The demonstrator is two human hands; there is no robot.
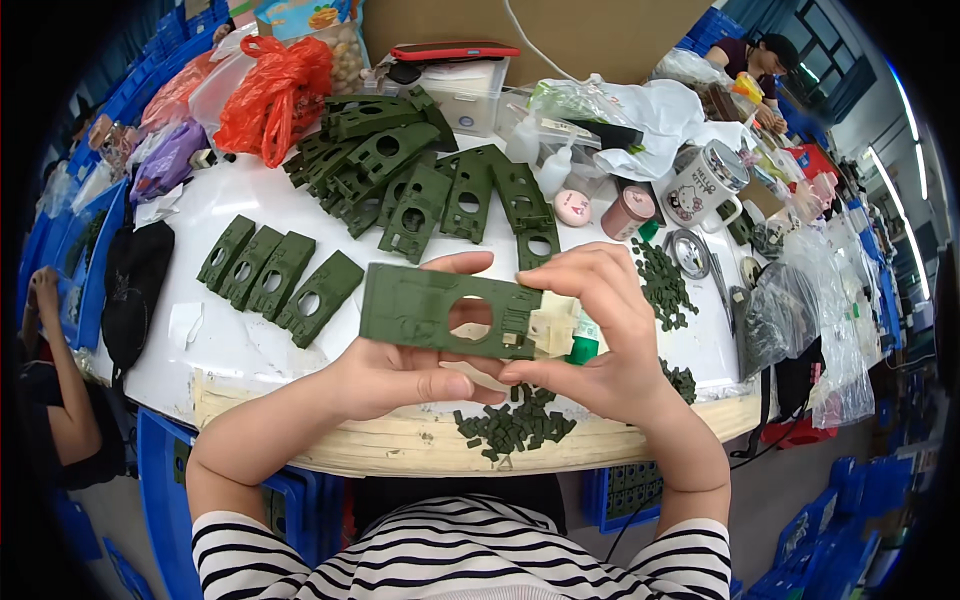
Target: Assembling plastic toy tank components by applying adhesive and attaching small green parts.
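Head view: both hands' grip, left hand point(400, 375) and right hand point(600, 340), holds green plate point(430, 308); matching plates point(280, 275) beyond, small pieces point(515, 425) beneath.

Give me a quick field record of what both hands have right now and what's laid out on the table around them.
left hand: grips the lower left of a green plastic plate with a round hole
right hand: pinches the plate's right end, fingers over a pale part there
below hands: heap of small green pieces at the table edge
left of plate: row of four green plates
behind: pile of green plates
right: mug
far left: red bag
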